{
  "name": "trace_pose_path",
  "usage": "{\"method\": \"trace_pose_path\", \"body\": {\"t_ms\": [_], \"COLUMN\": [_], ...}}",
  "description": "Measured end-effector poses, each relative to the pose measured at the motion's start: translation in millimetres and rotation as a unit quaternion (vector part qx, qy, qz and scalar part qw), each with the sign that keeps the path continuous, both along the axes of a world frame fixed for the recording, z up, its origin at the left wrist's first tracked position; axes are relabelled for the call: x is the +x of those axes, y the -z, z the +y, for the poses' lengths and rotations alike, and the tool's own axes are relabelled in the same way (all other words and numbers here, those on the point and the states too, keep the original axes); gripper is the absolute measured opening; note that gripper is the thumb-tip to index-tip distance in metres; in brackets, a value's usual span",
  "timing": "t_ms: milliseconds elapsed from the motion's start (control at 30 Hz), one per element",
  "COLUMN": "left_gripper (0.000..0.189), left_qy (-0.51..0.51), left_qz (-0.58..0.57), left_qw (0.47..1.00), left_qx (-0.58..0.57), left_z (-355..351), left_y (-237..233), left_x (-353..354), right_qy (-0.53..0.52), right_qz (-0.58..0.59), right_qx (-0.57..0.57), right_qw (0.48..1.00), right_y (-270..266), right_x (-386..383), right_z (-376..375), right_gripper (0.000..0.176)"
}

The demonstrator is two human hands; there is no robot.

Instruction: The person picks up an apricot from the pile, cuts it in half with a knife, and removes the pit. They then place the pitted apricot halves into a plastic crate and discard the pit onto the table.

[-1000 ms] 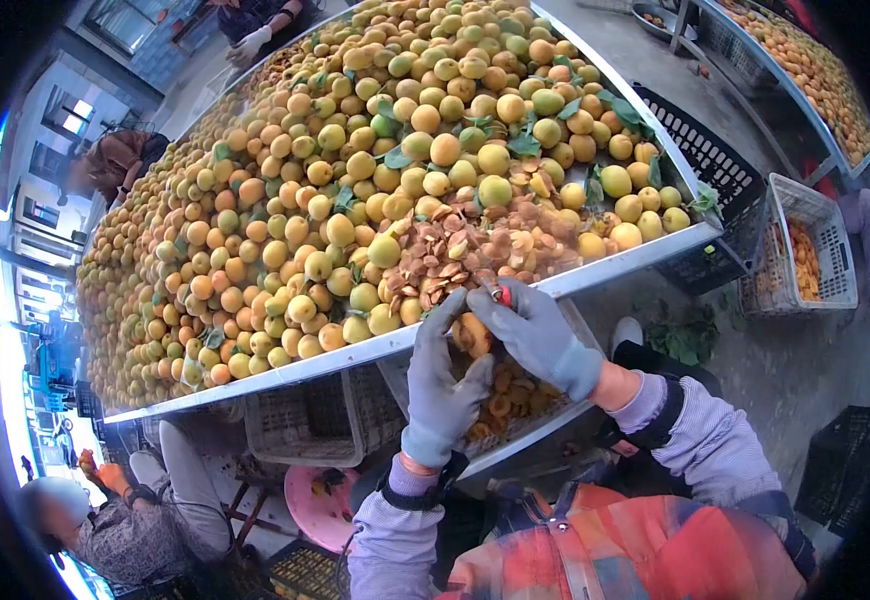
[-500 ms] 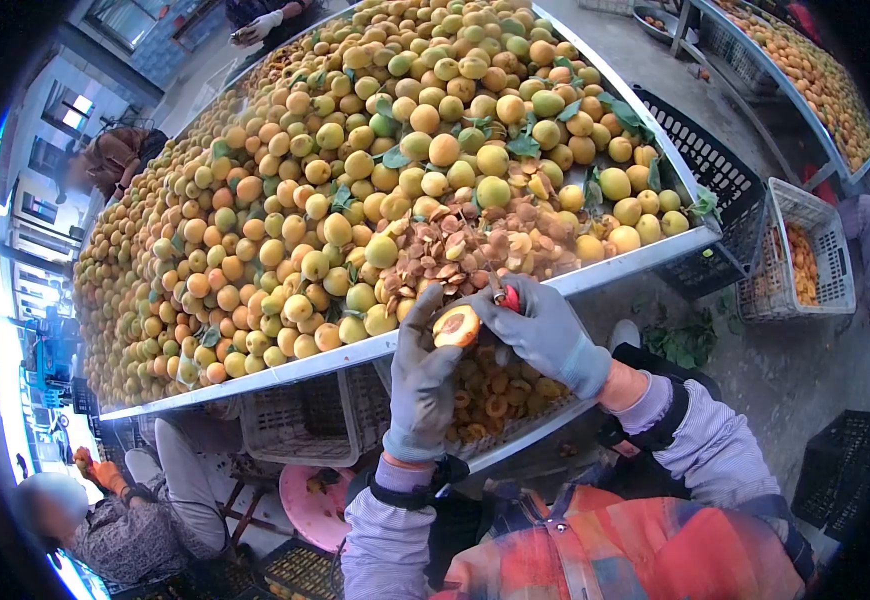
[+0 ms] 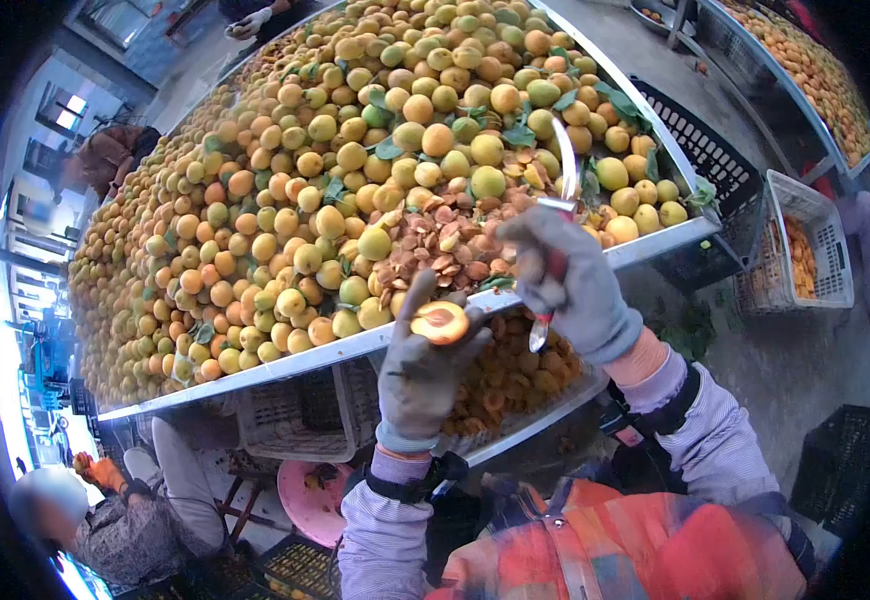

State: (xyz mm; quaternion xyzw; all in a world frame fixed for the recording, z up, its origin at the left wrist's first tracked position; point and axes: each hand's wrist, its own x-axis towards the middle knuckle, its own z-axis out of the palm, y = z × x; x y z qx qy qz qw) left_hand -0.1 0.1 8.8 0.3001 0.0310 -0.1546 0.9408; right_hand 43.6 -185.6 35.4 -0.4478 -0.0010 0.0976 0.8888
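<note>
My gloved left hand (image 3: 417,385) holds a halved apricot (image 3: 439,323), its orange cut face turned up and a brown centre showing. To the right, my gloved right hand (image 3: 590,290) is closed round the red handle of a knife (image 3: 566,160). Its curved blade points up over the fruit, and a short metal end sticks out below the fist. Beyond my hands, brown apricot pits (image 3: 445,240) lie heaped at the near edge of a table of whole apricots (image 3: 305,205). Below the edge, a crate holds apricot halves (image 3: 525,375).
The table has a raised metal rim (image 3: 355,350). White crates stand under it (image 3: 295,415) and at right (image 3: 805,240); a black crate (image 3: 700,140) is beside it. A pink basin (image 3: 310,500) and a seated person (image 3: 145,530) are at lower left. Another fruit table (image 3: 805,70) is upper right.
My right hand has moved right and away from the apricot, bringing the knife blade upright into view. My left hand has tilted the cut face upward.
</note>
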Motion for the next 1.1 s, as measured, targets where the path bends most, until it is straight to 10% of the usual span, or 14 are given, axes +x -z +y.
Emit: {"method": "trace_pose_path", "body": {"t_ms": [133, 267, 433, 567, 733, 1033, 1100], "left_gripper": [0.068, 0.070, 0.070, 0.067, 0.071, 0.065, 0.058], "left_qy": [0.079, 0.144, 0.119, 0.163, 0.147, 0.119, 0.049], "left_qz": [-0.028, -0.051, -0.087, -0.114, -0.125, -0.108, -0.057], "left_qw": [0.995, 0.978, 0.963, 0.956, 0.946, 0.957, 0.995], "left_qx": [0.059, 0.140, 0.227, 0.215, 0.260, 0.243, 0.063], "left_z": [-22.5, -28.8, -32.2, -30.9, -27.8, -35.7, -48.9], "left_y": [2.8, 0.7, 4.9, -0.3, 13.0, 17.7, 6.2], "left_x": [-8.1, -13.3, -15.7, -15.0, -18.0, -26.3, -29.2], "right_qy": [0.017, 0.110, 0.284, 0.113, -0.055, 0.068, 0.061], "right_qz": [0.039, -0.011, -0.432, -0.275, -0.044, -0.234, -0.273], "right_qx": [0.130, -0.024, -0.291, -0.150, -0.011, -0.185, -0.163], "right_qw": [0.991, 0.994, 0.805, 0.943, 0.997, 0.952, 0.946], "right_y": [-14.7, -7.6, 22.6, 13.3, -5.5, 18.0, 17.1], "right_x": [5.5, 8.1, 15.8, -0.7, 0.7, -2.4, -3.2], "right_z": [-2.9, 0.6, 3.3, -0.4, -9.1, 7.2, 8.2], "right_gripper": [0.033, 0.035, 0.027, 0.032, 0.027, 0.029, 0.036]}}
